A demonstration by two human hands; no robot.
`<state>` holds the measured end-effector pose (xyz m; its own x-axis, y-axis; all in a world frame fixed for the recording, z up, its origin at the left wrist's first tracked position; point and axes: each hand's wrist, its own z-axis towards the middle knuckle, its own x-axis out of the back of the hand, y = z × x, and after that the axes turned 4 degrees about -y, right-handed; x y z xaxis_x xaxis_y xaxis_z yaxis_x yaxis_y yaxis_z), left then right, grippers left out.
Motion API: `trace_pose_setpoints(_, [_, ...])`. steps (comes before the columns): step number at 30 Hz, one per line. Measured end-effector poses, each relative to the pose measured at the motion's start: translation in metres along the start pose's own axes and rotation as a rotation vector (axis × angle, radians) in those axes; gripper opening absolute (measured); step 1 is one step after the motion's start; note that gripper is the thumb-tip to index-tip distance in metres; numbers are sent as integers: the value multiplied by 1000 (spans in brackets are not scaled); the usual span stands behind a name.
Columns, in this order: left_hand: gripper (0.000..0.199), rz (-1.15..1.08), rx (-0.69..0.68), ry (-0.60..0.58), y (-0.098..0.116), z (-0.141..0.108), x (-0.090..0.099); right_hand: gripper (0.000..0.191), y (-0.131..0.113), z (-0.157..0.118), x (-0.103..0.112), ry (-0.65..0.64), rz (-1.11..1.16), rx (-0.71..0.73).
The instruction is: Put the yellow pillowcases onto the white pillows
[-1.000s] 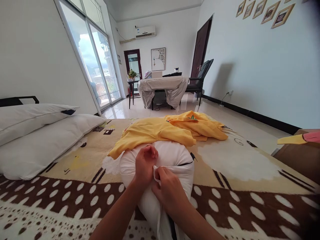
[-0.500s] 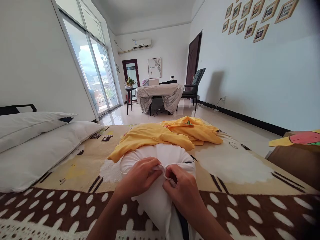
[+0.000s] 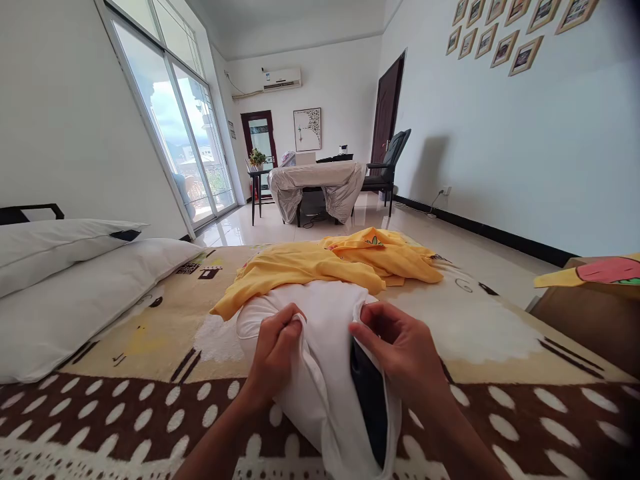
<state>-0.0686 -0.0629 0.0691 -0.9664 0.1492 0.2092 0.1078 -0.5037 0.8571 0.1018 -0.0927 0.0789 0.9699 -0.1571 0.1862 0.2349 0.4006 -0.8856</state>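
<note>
Two white pillows [image 3: 75,293] stacked at the left edge of the patterned blanket [image 3: 500,347]. Yellow garment [image 3: 330,263] heaped near the blanket's far edge. Beyond, a covered table [image 3: 317,183] with a dark chair [image 3: 393,163] just beside it. Sliding glass doors [image 3: 185,133] at left; framed pictures [image 3: 510,33] on the right wall; air conditioner [image 3: 281,78] high on the far wall.

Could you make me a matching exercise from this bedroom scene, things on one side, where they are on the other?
Things:
1. yellow cloth
2. white pillowcase
3. stacked pillows
4. picture frames

Places:
A. on the wall, upper right
B. gripped by the left hand and right hand
C. on the bed beyond the hands
D. at the bed's left edge

Pairs: 1-C, 2-B, 3-D, 4-A
</note>
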Motion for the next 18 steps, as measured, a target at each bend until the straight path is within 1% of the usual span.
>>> trace_pose_setpoints(2, [28,-58,33,-75,-2,-3,-4,22,0,-4,-7,48,32,31])
trace_pose_setpoints(4, [35,-64,53,-140,-6,-7,-11,20,2,-11,-19,35,6,92])
trace_pose_setpoints(7, [43,39,47,-158,-10,-9,-20,11,7,-19,-34,-24,-57,190])
trace_pose_setpoints(10, [44,151,63,-182,-10,-8,-22,9,10,-21,-38,-49,-80,262])
trace_pose_setpoints(12, [44,184,68,-206,-7,-7,-21,10,11,-20,-37,-53,-95,268])
trace_pose_setpoints(18, [41,313,26,-232,-2,-9,-18,6,12,-20,-36,-7,-98,176])
